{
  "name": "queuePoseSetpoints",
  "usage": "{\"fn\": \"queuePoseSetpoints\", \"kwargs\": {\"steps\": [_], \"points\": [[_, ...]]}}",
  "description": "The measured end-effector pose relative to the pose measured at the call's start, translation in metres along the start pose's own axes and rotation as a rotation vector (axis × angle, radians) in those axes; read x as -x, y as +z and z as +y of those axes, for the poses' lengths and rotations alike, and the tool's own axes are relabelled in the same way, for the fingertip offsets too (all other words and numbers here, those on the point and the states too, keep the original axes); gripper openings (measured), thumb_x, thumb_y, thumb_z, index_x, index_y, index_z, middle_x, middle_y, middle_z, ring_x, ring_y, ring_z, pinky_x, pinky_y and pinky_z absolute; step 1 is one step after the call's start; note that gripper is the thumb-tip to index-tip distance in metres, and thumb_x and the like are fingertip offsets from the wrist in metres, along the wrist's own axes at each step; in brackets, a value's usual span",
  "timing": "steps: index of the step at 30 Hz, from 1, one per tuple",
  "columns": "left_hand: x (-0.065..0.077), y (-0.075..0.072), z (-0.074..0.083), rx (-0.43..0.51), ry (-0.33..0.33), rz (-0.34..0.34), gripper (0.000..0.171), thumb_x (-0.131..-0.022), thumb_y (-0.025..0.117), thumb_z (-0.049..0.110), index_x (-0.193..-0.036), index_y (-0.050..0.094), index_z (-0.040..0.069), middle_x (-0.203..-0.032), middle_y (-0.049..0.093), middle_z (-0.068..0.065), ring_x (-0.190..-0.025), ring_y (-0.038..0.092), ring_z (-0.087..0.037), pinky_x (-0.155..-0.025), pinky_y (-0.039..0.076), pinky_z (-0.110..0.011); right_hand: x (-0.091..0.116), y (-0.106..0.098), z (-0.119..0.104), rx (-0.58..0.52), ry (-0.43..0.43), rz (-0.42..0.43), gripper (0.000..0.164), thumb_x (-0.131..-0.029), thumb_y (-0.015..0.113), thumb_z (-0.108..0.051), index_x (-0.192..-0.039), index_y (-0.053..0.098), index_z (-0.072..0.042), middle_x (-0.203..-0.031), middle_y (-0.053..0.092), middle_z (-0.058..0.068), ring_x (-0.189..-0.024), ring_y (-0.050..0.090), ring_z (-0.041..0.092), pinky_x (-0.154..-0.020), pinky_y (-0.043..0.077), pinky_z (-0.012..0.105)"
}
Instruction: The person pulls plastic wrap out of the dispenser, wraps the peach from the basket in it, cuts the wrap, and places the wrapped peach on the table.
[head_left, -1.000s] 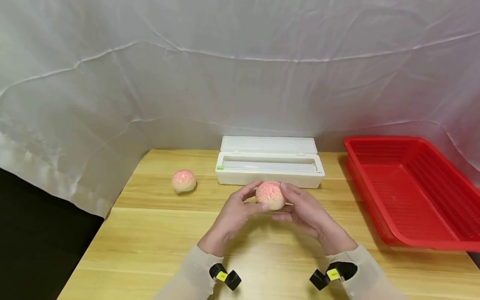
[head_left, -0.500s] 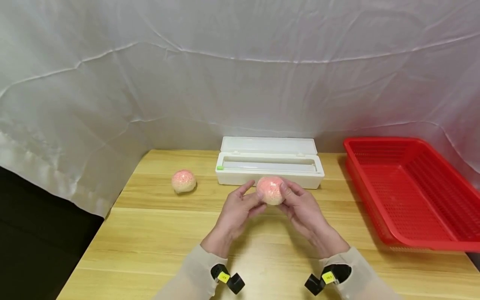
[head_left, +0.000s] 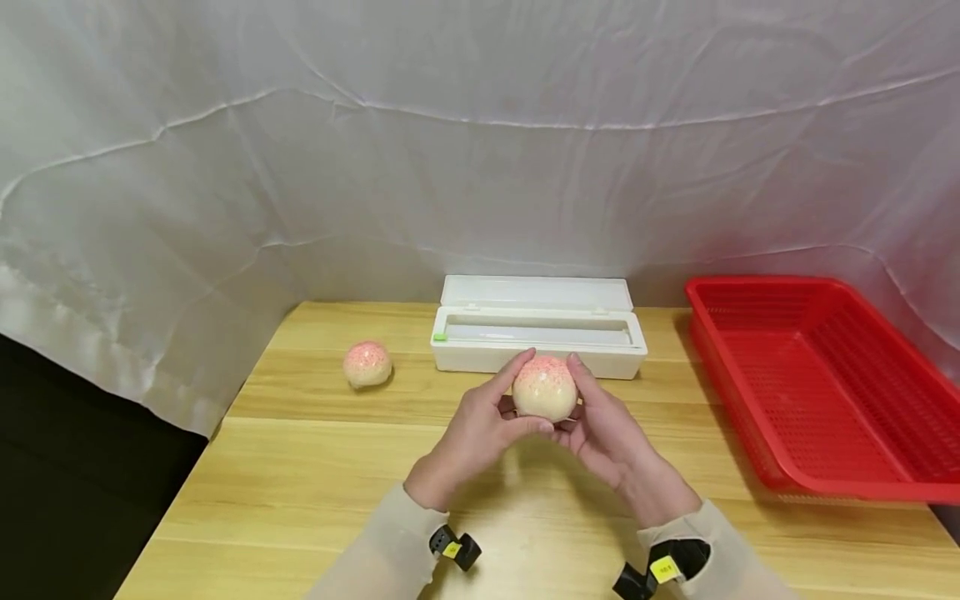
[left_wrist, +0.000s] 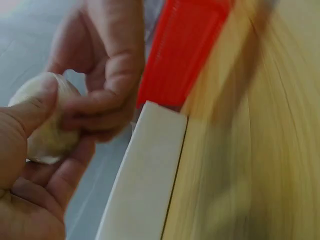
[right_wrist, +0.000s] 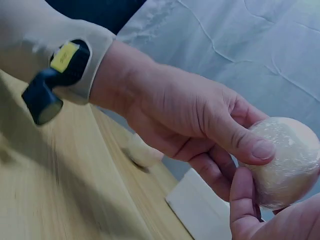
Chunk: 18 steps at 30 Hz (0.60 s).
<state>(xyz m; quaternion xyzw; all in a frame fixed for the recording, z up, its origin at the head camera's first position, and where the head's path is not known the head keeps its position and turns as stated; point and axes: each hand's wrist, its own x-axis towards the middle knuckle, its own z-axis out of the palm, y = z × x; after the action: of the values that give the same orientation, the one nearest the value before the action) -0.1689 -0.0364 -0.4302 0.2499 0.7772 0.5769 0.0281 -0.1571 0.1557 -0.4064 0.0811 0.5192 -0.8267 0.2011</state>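
A round pink-and-cream peach, covered in shiny clear plastic wrap, is held up over the table between both hands. My left hand grips its left side, the thumb along the bottom and the fingers up the side. On the other side my right hand holds it, thumb near the top and fingers beneath. The wrist views show the film pulled tight over the pale part of the peach, with fingers of both hands around it. A second peach sits on the table at the left.
Behind the hands stands a white plastic-wrap dispenser with its lid raised and a roll inside. A red plastic basket is at the right of the wooden table. Pale cloth hangs behind and at the sides.
The held peach has been turned so more of its cream side faces the head camera. My left thumb has shifted to its lower edge, and both hands have changed their grip around it.
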Motion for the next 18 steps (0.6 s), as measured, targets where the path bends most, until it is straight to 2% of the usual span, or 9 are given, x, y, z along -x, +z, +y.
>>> {"fn": "queuePoseSetpoints", "kwargs": {"steps": [2,4,7,10,12,14,16,18], "points": [[0.001,-0.002,0.001,-0.083,0.036,-0.005,0.09,-0.088,0.085,0.024,-0.164,0.037,0.032,-0.151,0.059,-0.009,-0.11,0.074,-0.02,-0.089,0.059,-0.021,0.001,0.003,0.001,-0.001,0.003,0.016,0.076,-0.102,0.052,-0.068,-0.152,0.042,-0.012,-0.134,0.057,0.012,-0.103,0.067,0.018,-0.083,0.06,0.025],[0.002,-0.003,0.001,-0.088,0.048,-0.019,0.094,-0.088,0.085,0.023,-0.165,0.033,0.029,-0.153,0.057,-0.009,-0.113,0.073,-0.022,-0.091,0.059,-0.021,0.003,0.005,0.001,0.0,0.001,0.028,0.077,-0.101,0.053,-0.068,-0.152,0.042,-0.011,-0.136,0.054,0.014,-0.103,0.068,0.019,-0.082,0.06,0.026],[0.005,-0.002,0.0,-0.102,0.074,-0.023,0.108,-0.084,0.09,0.02,-0.168,0.023,0.028,-0.158,0.049,-0.008,-0.121,0.069,-0.023,-0.096,0.058,-0.024,0.004,0.007,0.0,0.012,-0.002,0.034,0.08,-0.101,0.054,-0.067,-0.153,0.041,-0.008,-0.138,0.051,0.017,-0.105,0.07,0.021,-0.085,0.062,0.029],[0.006,0.002,-0.001,-0.209,0.169,0.024,0.109,-0.081,0.093,0.022,-0.166,0.026,0.025,-0.155,0.051,-0.009,-0.127,0.064,-0.023,-0.103,0.057,-0.033,0.005,0.009,0.002,0.045,-0.018,0.04,0.077,-0.103,0.053,-0.066,-0.151,0.043,-0.006,-0.134,0.055,0.015,-0.103,0.072,0.022,-0.082,0.062,0.028],[0.006,0.003,-0.001,-0.305,0.241,0.073,0.101,-0.082,0.092,0.024,-0.163,0.032,0.021,-0.149,0.056,-0.01,-0.131,0.061,-0.023,-0.106,0.056,-0.038,0.005,0.011,0.003,0.061,-0.027,0.048,0.076,-0.104,0.052,-0.065,-0.148,0.045,-0.004,-0.129,0.058,0.012,-0.099,0.072,0.02,-0.079,0.062,0.026],[0.006,0.003,-0.001,-0.349,0.283,0.096,0.092,-0.083,0.091,0.026,-0.159,0.038,0.019,-0.144,0.06,-0.009,-0.13,0.062,-0.022,-0.107,0.055,-0.04,0.005,0.012,0.005,0.073,-0.037,0.055,0.075,-0.104,0.052,-0.065,-0.146,0.047,-0.003,-0.125,0.061,0.01,-0.096,0.072,0.019,-0.075,0.061,0.025],[0.007,0.001,0.0,-0.345,0.283,0.071,0.09,-0.085,0.089,0.027,-0.159,0.038,0.018,-0.144,0.061,-0.01,-0.129,0.062,-0.021,-0.106,0.055,-0.038,0.005,0.011,0.006,0.072,-0.036,0.056,0.076,-0.103,0.053,-0.066,-0.146,0.048,-0.003,-0.122,0.063,0.01,-0.095,0.073,0.018,-0.075,0.061,0.025],[0.007,-0.004,0.001,-0.292,0.25,0.016,0.091,-0.087,0.087,0.025,-0.162,0.037,0.019,-0.146,0.06,-0.01,-0.122,0.065,-0.019,-0.101,0.058,-0.033,0.004,0.009,0.006,0.069,-0.029,0.05,0.076,-0.103,0.053,-0.066,-0.145,0.048,-0.004,-0.12,0.064,0.01,-0.093,0.073,0.017,-0.074,0.061,0.026]]}}
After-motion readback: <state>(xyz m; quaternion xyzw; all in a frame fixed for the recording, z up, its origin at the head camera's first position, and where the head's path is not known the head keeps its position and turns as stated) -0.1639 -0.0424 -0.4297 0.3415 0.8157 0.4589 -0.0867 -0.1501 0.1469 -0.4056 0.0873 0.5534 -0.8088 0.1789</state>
